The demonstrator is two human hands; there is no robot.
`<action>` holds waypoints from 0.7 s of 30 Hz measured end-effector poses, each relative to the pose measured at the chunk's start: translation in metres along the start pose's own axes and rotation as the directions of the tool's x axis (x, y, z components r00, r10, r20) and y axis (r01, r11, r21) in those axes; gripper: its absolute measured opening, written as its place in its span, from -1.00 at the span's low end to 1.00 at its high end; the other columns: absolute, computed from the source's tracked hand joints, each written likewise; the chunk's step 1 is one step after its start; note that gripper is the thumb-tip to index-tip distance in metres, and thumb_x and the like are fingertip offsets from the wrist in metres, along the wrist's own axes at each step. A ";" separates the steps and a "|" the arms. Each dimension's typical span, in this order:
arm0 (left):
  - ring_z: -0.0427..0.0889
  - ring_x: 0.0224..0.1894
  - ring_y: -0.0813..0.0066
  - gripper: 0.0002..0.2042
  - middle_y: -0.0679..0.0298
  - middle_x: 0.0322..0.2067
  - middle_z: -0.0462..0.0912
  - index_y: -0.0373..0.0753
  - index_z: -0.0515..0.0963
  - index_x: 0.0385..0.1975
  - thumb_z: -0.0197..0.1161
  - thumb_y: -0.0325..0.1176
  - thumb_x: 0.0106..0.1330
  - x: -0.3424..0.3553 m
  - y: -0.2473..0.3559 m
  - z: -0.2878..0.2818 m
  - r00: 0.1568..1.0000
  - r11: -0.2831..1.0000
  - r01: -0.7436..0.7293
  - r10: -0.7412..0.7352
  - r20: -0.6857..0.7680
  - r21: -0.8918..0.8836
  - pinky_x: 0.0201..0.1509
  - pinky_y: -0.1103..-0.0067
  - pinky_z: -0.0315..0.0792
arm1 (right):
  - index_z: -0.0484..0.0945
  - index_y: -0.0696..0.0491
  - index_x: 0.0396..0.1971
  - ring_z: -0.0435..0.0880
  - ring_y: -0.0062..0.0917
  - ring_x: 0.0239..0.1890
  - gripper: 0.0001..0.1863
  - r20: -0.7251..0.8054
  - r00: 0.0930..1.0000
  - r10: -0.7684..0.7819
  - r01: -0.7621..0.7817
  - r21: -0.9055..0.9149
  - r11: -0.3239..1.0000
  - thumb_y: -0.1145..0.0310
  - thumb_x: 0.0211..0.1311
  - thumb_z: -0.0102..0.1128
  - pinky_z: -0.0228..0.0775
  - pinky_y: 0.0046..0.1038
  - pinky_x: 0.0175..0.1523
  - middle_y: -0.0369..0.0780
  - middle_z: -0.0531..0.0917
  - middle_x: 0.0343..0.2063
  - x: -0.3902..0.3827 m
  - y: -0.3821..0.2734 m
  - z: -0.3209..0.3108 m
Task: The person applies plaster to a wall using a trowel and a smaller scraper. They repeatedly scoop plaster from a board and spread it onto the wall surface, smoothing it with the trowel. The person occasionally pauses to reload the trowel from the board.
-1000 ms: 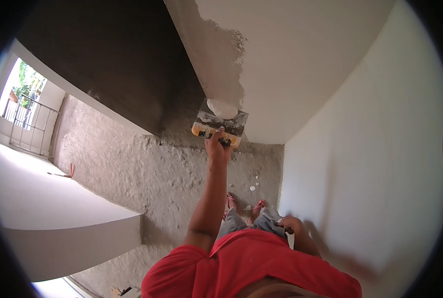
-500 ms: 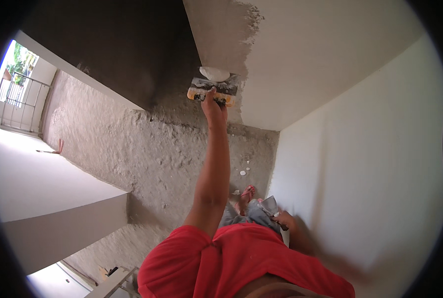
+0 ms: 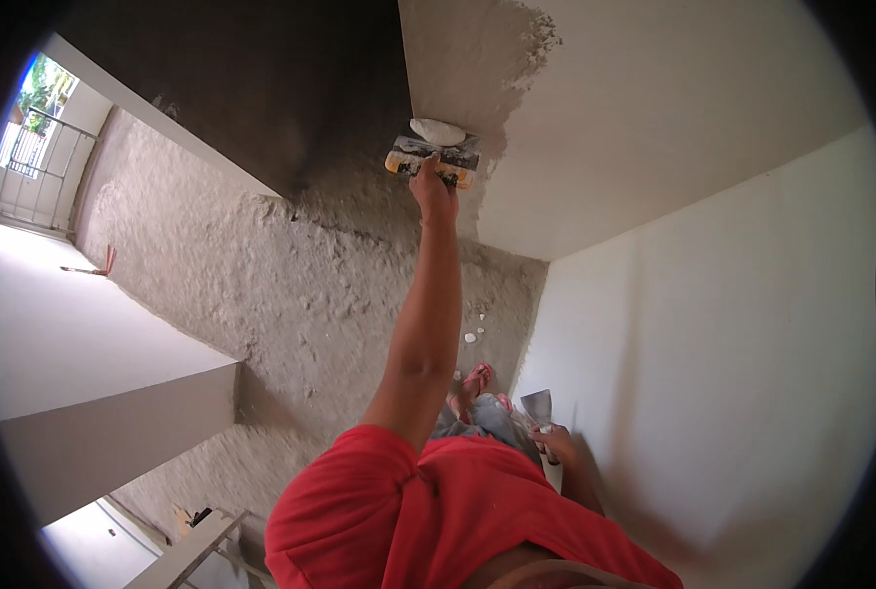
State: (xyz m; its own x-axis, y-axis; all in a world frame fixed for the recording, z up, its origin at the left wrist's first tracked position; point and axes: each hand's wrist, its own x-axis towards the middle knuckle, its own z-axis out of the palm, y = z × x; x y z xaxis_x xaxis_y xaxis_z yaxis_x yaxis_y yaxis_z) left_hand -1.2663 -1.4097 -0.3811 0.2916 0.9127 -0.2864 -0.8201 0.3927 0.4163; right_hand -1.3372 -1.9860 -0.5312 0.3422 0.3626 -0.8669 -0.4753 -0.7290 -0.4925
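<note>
My left hand [image 3: 433, 187] is stretched up the middle, gripping a wide metal blade [image 3: 398, 147] with an orange and black handle. A mound of white putty [image 3: 438, 131] sits on it, at the lower end of a brownish unfinished patch [image 3: 457, 59] on the pale wall [image 3: 654, 79]. I cannot tell whether the blade touches that wall. Low on the right, beside my grey trousers, my right hand [image 3: 556, 444] is closed round the handle of a putty knife [image 3: 537, 404], its blade tilted upward.
Rough grey floor [image 3: 300, 285], with white flecks near my sandalled feet [image 3: 472, 383]. A white wall [image 3: 713, 363] stands close on my right, a dark surface [image 3: 241, 79] beyond the floor. On the left are a white ledge [image 3: 94, 334] and a barred window [image 3: 45, 167]; a rail [image 3: 183, 555] is at lower left.
My left hand and the loaded blade have moved up in the picture, away from my body. The putty knife in my right hand has risen into fuller view. The view has shifted a little.
</note>
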 end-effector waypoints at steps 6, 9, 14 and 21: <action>0.57 -0.12 0.30 -0.58 0.14 -0.10 0.49 -0.43 0.33 0.01 0.20 -0.52 0.13 0.004 0.000 0.015 0.998 0.996 -0.013 0.017 -0.053 0.087 -0.08 0.43 0.46 | 0.58 0.08 -0.30 0.44 -0.68 -0.66 -0.72 0.010 1.000 0.012 -0.012 0.006 1.000 0.34 -0.01 0.45 0.34 -0.54 -0.55 -0.36 0.53 -0.63 -0.002 0.000 0.002; 0.56 -0.16 0.33 -0.58 0.12 -0.13 0.50 -0.45 0.34 -0.02 0.23 -0.49 0.10 0.005 0.005 0.024 0.999 0.992 -0.046 0.048 -0.010 0.116 -0.12 0.45 0.46 | 0.58 0.08 -0.30 0.43 -0.67 -0.68 -0.72 0.037 0.999 -0.013 0.013 0.007 1.000 0.35 -0.01 0.45 0.34 -0.54 -0.56 -0.36 0.53 -0.63 0.001 -0.005 0.001; 0.56 -0.31 0.38 -0.63 0.14 -0.21 0.52 -0.44 0.39 -0.10 0.24 -0.46 0.09 -0.009 0.021 0.056 0.994 0.960 -0.019 0.048 -0.097 0.278 -0.34 0.51 0.44 | 0.57 0.09 -0.28 0.43 -0.67 -0.69 -0.72 0.080 0.994 -0.072 0.068 0.053 0.996 0.40 0.00 0.43 0.31 -0.53 -0.58 -0.34 0.53 -0.64 0.005 -0.011 0.001; 0.57 -0.42 0.37 -0.70 0.10 -0.27 0.51 -0.47 0.41 -0.17 0.22 -0.47 0.13 -0.037 0.048 0.099 0.996 0.924 -0.080 0.084 0.006 0.374 -0.45 0.49 0.45 | 0.58 0.10 -0.25 0.42 -0.65 -0.70 -0.71 0.082 0.989 -0.122 0.117 0.067 0.991 0.41 -0.01 0.43 0.30 -0.52 -0.59 -0.33 0.53 -0.64 0.003 -0.014 0.000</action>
State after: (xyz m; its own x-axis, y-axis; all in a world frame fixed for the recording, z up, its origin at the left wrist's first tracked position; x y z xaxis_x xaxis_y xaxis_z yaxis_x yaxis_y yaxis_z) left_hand -1.2677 -1.4134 -0.2651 0.2252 0.9430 -0.2451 -0.5972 0.3324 0.7300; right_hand -1.3297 -1.9746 -0.5265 0.3301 0.4954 -0.8035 -0.4854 -0.6410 -0.5946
